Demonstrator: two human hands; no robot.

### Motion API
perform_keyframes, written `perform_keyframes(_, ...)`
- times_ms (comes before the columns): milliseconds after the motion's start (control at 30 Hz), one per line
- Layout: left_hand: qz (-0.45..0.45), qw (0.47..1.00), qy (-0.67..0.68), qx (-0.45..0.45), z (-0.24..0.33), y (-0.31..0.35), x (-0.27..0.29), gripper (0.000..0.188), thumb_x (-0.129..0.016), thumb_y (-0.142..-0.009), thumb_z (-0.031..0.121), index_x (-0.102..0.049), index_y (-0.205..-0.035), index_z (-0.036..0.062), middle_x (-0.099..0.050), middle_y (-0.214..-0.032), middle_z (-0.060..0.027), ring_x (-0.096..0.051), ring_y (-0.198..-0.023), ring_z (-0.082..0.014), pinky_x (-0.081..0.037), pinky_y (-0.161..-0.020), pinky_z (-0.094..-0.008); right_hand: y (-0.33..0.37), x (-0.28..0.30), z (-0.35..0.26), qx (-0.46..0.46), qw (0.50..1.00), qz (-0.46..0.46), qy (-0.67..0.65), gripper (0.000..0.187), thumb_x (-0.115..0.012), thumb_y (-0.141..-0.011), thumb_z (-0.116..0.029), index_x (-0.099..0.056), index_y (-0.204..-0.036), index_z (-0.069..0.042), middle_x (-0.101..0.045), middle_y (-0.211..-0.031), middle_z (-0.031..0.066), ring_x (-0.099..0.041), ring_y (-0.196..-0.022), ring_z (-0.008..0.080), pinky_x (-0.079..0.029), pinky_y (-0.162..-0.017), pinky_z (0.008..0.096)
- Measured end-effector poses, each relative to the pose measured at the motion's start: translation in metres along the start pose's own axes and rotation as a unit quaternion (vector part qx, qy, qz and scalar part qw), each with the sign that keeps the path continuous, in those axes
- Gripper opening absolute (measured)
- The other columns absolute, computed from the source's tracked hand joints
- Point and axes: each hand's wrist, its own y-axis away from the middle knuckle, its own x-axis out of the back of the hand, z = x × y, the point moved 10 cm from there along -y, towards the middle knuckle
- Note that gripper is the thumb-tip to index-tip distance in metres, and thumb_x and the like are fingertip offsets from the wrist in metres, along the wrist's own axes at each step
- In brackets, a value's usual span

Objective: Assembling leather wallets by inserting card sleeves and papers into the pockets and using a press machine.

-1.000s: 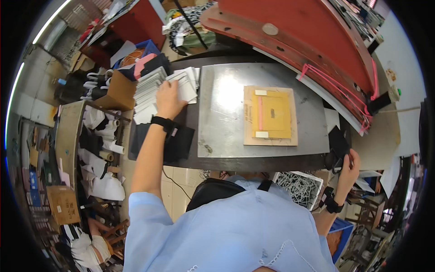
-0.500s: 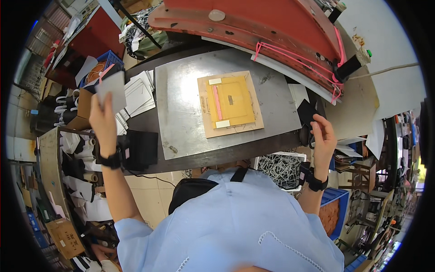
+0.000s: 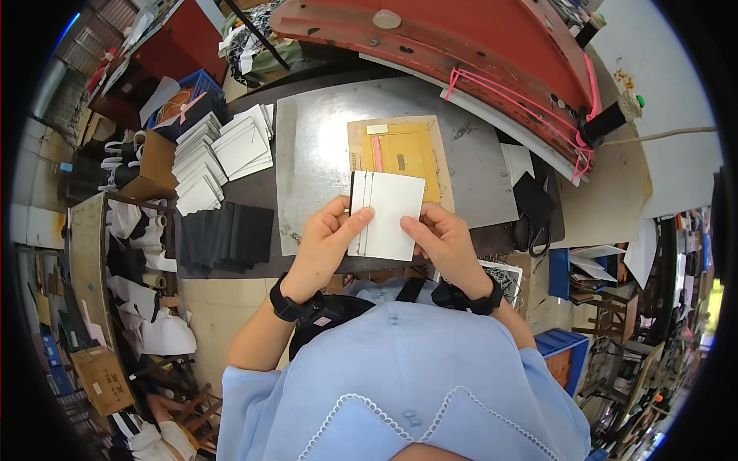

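One card (image 3: 396, 211), white, rectangular, two dark lines down its left side and a black edge showing beyond them; whether that is a second layer cannot be told. Location: held up in front of the chest, over the near part of the metal plate (image 3: 311, 154), hiding the lower part of the yellow board (image 3: 419, 146). Left hand (image 3: 327, 242): closed on the card's left side, thumb on the face, fingers curled at the edge. Right hand (image 3: 446, 238): pinching the right edge, thumb in front, fingers behind. Handling, as judged: light, fairly stiff, smooth enough to slip a little; corners likely to crease, white face likely to mark. Best hold — opposite side edges, light thumbs, clear of the corners. Nearby, on the dark table (image 3: 254, 192): white cards (image 3: 200, 161), fanned; black sheets (image 3: 227, 234), overlapping.
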Motion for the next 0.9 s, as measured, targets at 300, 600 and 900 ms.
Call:
perform_keyframes(300, -0.042, 0.871, -0.455, -0.182, 0.043, 0.019, -0.017, 0.018, -0.065, -0.091, 0.008, -0.067, -0.108, 0.0019, -0.071, -0.095, -0.0115, -0.068, -0.080, -0.0181, -0.053, -0.070, -0.0295, 0.022, 0.025, -0.069, 0.277, 0.902, 0.112, 0.311, 0.045, -0.073, -0.086, -0.017, -0.057, -0.126, -0.005, -0.061, -0.114, 0.0109, -0.061, -0.080, 0.0178, -0.049, -0.073, 0.0277)
perform_keyframes(600, -0.001, 0.946, -0.263, -0.189, 0.057, 0.008, -0.026, 0.034, -0.068, -0.091, 0.011, -0.057, -0.123, 0.0020, -0.066, -0.104, -0.0087, -0.065, -0.092, -0.0161, -0.051, -0.084, -0.0294, 0.007, 0.008, -0.042, 0.090, 0.932, -0.053, 0.347, 0.028, -0.063, -0.093, -0.027, -0.065, -0.109, -0.004, -0.066, -0.081, 0.0146, -0.064, -0.069, 0.0235, -0.049, -0.064, 0.0341)
perform_keyframes(900, -0.016, 0.838, -0.495, -0.230, 0.047, -0.016, 0.006, 0.031, -0.065, -0.092, 0.016, -0.061, -0.119, 0.0018, -0.062, -0.124, -0.0154, -0.058, -0.116, -0.0312, -0.047, -0.097, -0.0377, -0.074, 0.080, -0.010, 0.043, 0.991, 0.117, 0.042, 0.022, -0.063, -0.096, -0.020, -0.062, -0.104, 0.001, -0.065, -0.076, 0.0003, -0.057, -0.062, 0.0041, -0.044, -0.055, 0.0212)
